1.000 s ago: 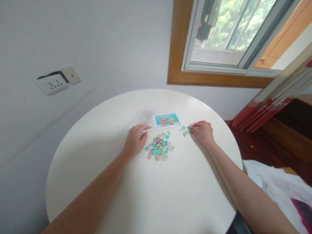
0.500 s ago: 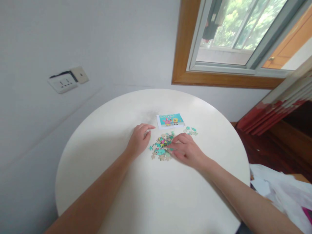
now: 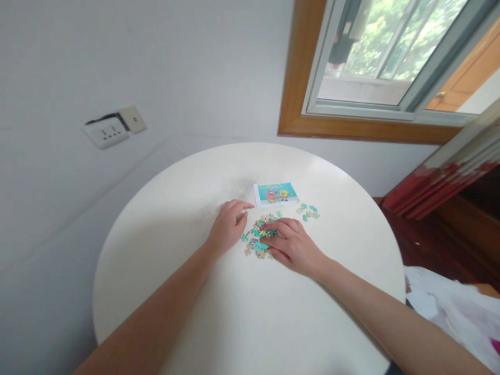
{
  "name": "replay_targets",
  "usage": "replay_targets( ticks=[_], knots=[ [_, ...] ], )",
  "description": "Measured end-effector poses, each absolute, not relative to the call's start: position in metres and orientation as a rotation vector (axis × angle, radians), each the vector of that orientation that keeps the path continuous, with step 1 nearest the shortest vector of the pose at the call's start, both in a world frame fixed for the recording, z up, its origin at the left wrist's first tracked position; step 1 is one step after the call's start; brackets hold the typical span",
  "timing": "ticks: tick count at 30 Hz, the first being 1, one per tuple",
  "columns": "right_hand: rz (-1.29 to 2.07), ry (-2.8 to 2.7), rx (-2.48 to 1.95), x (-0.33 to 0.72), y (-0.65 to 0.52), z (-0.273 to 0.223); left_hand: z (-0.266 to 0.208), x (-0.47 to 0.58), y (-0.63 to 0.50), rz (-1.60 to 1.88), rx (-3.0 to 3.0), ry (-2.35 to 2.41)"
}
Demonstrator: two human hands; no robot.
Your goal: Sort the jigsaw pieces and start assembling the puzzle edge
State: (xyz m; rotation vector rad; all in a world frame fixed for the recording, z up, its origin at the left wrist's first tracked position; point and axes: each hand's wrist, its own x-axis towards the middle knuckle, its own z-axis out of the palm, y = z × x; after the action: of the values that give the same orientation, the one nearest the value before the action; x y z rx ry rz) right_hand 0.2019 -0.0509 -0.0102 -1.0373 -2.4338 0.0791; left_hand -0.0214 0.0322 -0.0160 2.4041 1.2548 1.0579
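A pile of small jigsaw puzzle pieces (image 3: 257, 245), mostly teal and beige with some pink and yellow, lies mid-table. My right hand (image 3: 291, 242) rests over the right side of this pile, its fingers spread and touching the pieces; part of the heap is hidden under it. To the left of the pile, my left hand (image 3: 230, 225) lies on the table with fingers stretched, holding nothing. Behind the pile is a picture card (image 3: 276, 194) showing a pink and a yellow cartoon figure on teal. Several loose puzzle pieces (image 3: 308, 211) lie apart, right of the card.
The round white table (image 3: 156, 234) stands against a wall with a socket (image 3: 107, 132). A wood-framed window (image 3: 297, 125) is at the back right, beside a red and cream curtain (image 3: 417, 187). White plastic bags (image 3: 457, 307) lie beyond the table's right edge.
My right hand has shifted slightly left and its fingers have spread flatter over the pile. My left hand keeps about the same place on the table. The camera view has shifted slightly.
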Motion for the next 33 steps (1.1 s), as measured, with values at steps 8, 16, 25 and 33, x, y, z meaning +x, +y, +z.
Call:
replay_targets(
  ticks=[8, 16, 25, 33],
  knots=[
    [0.275, -2.314, -1.004, 0.202, -0.047, -0.013, -0.015, -0.02, 0.03, 1.056, 2.402, 1.249],
    [0.371, -2.281, -0.943, 0.203, -0.045, -0.013, -0.016, -0.02, 0.031, 1.04, 2.395, 1.236],
    [0.349, -2.251, -0.92, 0.204, -0.045, -0.007, -0.017, -0.02, 0.032, 1.031, 2.401, 1.251],
    [0.145, -2.096, -1.191, 0.243, -0.032, 0.002, -0.016, -0.021, 0.034, 1.024, 2.397, 1.254]
  ],
)
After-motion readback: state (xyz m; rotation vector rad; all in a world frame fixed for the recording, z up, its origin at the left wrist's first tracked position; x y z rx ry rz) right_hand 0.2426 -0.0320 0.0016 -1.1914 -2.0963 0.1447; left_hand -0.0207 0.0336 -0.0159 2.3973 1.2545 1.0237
